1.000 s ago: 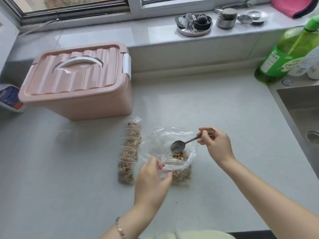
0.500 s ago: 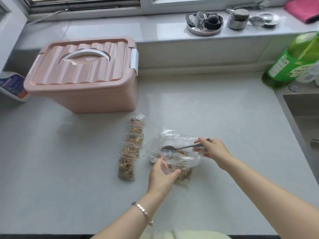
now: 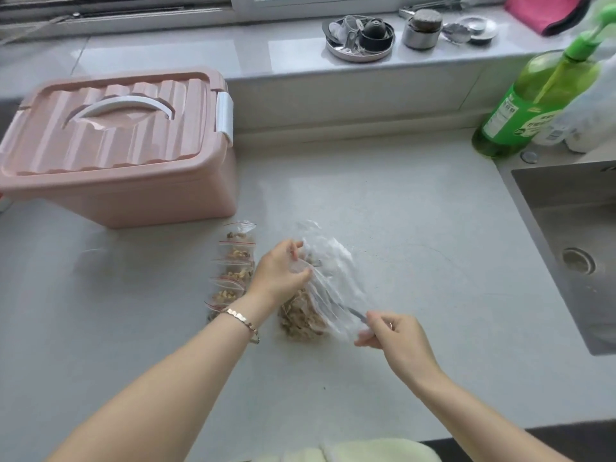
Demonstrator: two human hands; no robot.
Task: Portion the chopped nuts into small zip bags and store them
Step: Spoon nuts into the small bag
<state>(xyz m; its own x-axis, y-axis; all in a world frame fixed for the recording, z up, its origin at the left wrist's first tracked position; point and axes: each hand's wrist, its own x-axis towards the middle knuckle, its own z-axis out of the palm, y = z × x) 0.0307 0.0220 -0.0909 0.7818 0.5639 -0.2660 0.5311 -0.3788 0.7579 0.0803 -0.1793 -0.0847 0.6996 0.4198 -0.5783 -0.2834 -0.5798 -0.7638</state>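
Item 1: the large clear plastic bag (image 3: 333,278) of chopped nuts (image 3: 300,321) lies on the pale grey desk (image 3: 400,211), near its front and about mid-width. The nuts sit heaped in the bag's near-left end, and the rest of the bag is crumpled and nearly bare.

Item 2: the left hand (image 3: 280,275) grips the bag's far edge, with fingers and thumb curled round the film. A slim metal bracelet (image 3: 241,320) is on that wrist.

Item 3: the right hand (image 3: 396,341) pinches the handle of a metal spoon (image 3: 355,314) at the bag's near-right edge. The shaft runs into the bag (the bowl is blurred behind the plastic and cannot be made out).

Item 4: a row of small zip bags (image 3: 233,268) with red seal lines lies just left of the large bag, overlapping one another and each holding nuts. The left forearm crosses the nearest one.

Item 5: a pink plastic storage box (image 3: 116,181) stands behind the row at the desk's far left. Its ribbed lid is on, with a white handle and a white clasp.

Item 6: a steel sink (image 3: 566,195) is set into the desk at the right. A green plastic bottle (image 3: 533,105) stands at its far corner.

Item 7: on the window sill (image 3: 166,55) are a round metal tray (image 3: 360,51) of small objects, a metal canister (image 3: 421,31) and a pink cloth (image 3: 546,11).
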